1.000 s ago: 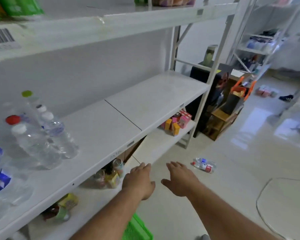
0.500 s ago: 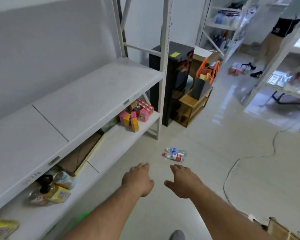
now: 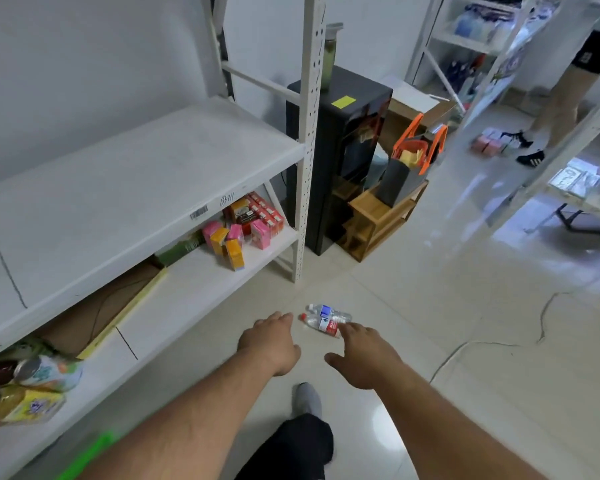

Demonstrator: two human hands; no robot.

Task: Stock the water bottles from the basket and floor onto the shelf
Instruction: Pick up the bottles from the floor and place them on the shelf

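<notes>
Nearest me, at six o'clock, a dark trouser leg and a grey-socked foot (image 3: 307, 398) are planted on the pale glossy tiled floor (image 3: 447, 410). Both bare forearms stretch out from there. The left hand (image 3: 269, 342) hangs palm down with its fingers (image 3: 279, 318) loosely spread and nothing in them. The right hand (image 3: 362, 355) is likewise empty, its fingers (image 3: 349, 330) splayed, the tips close above the bottles from where I stand, though I cannot tell if they touch.

Just past the hands, at twelve o'clock, lie the two small clear plastic water bottles (image 3: 326, 319), on their sides and side by side on the floor, one with a blue label, one with a red label and red cap. At nine o'clock runs the white metal shelf (image 3: 136, 188), its middle board bare here, with small pink and orange cartons (image 3: 234, 237) on the board beneath.

The risks, as I judge them: round bottles lying on slick tile will likely roll away from a clumsy touch, perhaps under the lowest board. Grabbing both at once with one hand could let one squirt free. The thin white cable (image 3: 465, 348) trailing across the floor at three o'clock is a trip hazard for anyone stepping that way.

Further off, at one o'clock, a tall black cabinet (image 3: 340, 140) stands beside the shelf post, and at two o'clock another person's legs (image 3: 565, 95) are near more racks.
</notes>
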